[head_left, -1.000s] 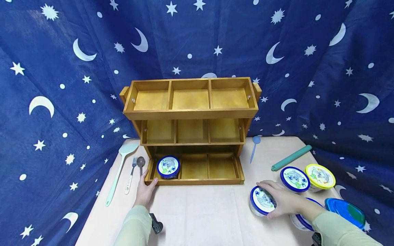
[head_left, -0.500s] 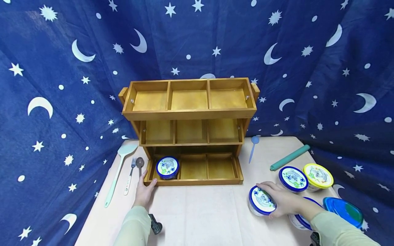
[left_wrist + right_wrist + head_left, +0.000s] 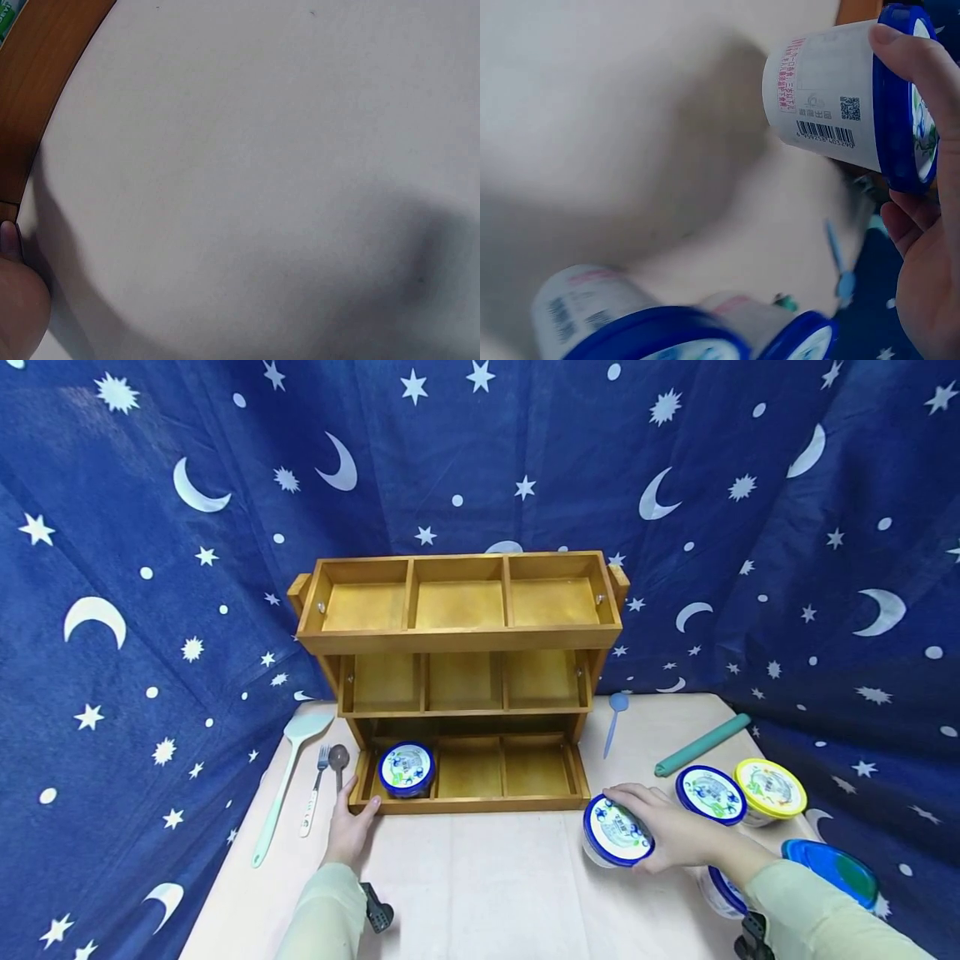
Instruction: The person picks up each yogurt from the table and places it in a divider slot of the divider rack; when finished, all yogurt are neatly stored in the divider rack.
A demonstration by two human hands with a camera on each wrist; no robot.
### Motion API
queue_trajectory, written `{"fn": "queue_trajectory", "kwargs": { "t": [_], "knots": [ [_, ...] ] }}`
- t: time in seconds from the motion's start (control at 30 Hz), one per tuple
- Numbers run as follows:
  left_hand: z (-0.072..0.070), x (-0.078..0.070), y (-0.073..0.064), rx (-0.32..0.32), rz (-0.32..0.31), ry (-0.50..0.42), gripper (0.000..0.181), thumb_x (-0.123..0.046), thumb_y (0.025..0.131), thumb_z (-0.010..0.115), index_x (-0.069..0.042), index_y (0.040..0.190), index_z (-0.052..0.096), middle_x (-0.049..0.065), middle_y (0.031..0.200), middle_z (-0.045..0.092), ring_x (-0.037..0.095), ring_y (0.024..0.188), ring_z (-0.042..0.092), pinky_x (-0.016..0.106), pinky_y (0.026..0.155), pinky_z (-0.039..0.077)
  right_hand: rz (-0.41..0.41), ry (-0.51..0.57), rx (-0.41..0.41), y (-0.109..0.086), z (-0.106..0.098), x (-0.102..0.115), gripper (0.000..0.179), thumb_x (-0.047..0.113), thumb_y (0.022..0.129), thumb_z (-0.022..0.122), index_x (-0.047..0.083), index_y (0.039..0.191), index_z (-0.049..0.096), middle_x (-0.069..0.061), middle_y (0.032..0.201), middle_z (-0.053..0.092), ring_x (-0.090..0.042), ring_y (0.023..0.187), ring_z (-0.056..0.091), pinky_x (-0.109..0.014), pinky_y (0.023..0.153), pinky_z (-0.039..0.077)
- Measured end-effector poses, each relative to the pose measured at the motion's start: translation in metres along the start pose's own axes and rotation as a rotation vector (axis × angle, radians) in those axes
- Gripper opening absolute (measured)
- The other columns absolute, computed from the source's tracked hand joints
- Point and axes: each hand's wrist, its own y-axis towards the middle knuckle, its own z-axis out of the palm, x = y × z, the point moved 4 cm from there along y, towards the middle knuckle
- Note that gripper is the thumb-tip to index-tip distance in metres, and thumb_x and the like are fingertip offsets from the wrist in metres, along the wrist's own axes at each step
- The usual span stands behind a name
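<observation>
My right hand (image 3: 671,833) grips a white plastic tub (image 3: 618,832) by its blue lid, thumb on one side and fingers on the other. In the right wrist view this tub (image 3: 825,97) shows a barcode and a shadow on the cloth beside it. At the front left corner of a three-tier wooden storage box (image 3: 465,806), my left hand (image 3: 351,835) holds the lowest tray, thumb at the front and fingers along the side. Another blue-lidded tub (image 3: 407,768) sits in that tray's left compartment. Only a bit of the left hand shows in the left wrist view.
Right of the box lie a blue spoon (image 3: 617,722) and a green roll (image 3: 701,745). Blue-lidded tubs (image 3: 711,793), a yellow-lidded tub (image 3: 770,787) and a blue lidded container (image 3: 831,870) stand at the right. A pale green turner (image 3: 279,802), a fork (image 3: 313,793) and a brown spoon (image 3: 339,758) lie left.
My right hand has brought the tub up and left, toward the box, away from the other tubs. The left hand stays at the tray corner. The view has shifted slightly.
</observation>
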Motion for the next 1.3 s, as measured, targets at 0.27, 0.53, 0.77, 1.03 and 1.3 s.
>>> {"fn": "queue_trajectory", "kwargs": {
  "t": [0.27, 0.53, 0.77, 1.03, 1.3],
  "knots": [
    [-0.001, -0.001, 0.0, 0.011, 0.012, -0.002, 0.072, -0.031, 0.092, 0.059, -0.019, 0.151, 0.018, 0.016, 0.155, 0.012, 0.038, 0.14, 0.007, 0.055, 0.112, 0.008, -0.033, 0.002, -0.054, 0.022, -0.019, 0.025, 0.103, 0.047, 0.059, 0.084, 0.014, 0.143, 0.035, -0.011, 0.143, 0.034, -0.037, 0.124, 0.036, -0.059, 0.09, 0.043],
    [-0.001, -0.001, 0.0, 0.004, 0.014, 0.011, 0.073, -0.032, 0.091, 0.06, -0.018, 0.15, 0.018, 0.017, 0.154, 0.013, 0.039, 0.14, 0.007, 0.055, 0.112, 0.008, -0.074, 0.041, -0.079, 0.047, -0.03, 0.043, 0.101, 0.044, 0.061, 0.084, 0.014, 0.144, 0.034, -0.011, 0.142, 0.033, -0.035, 0.124, 0.035, -0.056, 0.092, 0.041],
    [0.0, 0.001, 0.0, 0.006, 0.005, 0.007, 0.074, -0.032, 0.091, 0.06, -0.019, 0.151, 0.018, 0.018, 0.154, 0.013, 0.039, 0.14, 0.008, 0.054, 0.113, 0.008, -0.126, 0.067, -0.098, 0.073, -0.032, 0.059, 0.102, 0.044, 0.06, 0.084, 0.011, 0.143, 0.034, -0.01, 0.142, 0.033, -0.033, 0.122, 0.036, -0.053, 0.091, 0.042],
    [-0.002, 0.005, 0.0, -0.001, 0.025, 0.013, 0.074, -0.031, 0.092, 0.06, -0.018, 0.151, 0.018, 0.018, 0.154, 0.015, 0.038, 0.14, 0.009, 0.053, 0.113, 0.008, -0.17, 0.064, -0.137, 0.106, -0.022, 0.08, 0.101, 0.039, 0.061, 0.085, 0.012, 0.144, 0.034, -0.005, 0.143, 0.032, -0.027, 0.12, 0.033, -0.047, 0.093, 0.041],
    [-0.001, 0.003, 0.002, -0.018, 0.05, 0.024, 0.074, -0.03, 0.091, 0.062, -0.015, 0.15, 0.021, 0.02, 0.153, 0.018, 0.04, 0.139, 0.011, 0.054, 0.113, 0.01, -0.122, 0.063, -0.156, 0.13, -0.013, 0.092, 0.102, 0.044, 0.063, 0.084, 0.016, 0.146, 0.031, -0.004, 0.145, 0.029, -0.025, 0.122, 0.032, -0.045, 0.095, 0.042]
  ]
}}
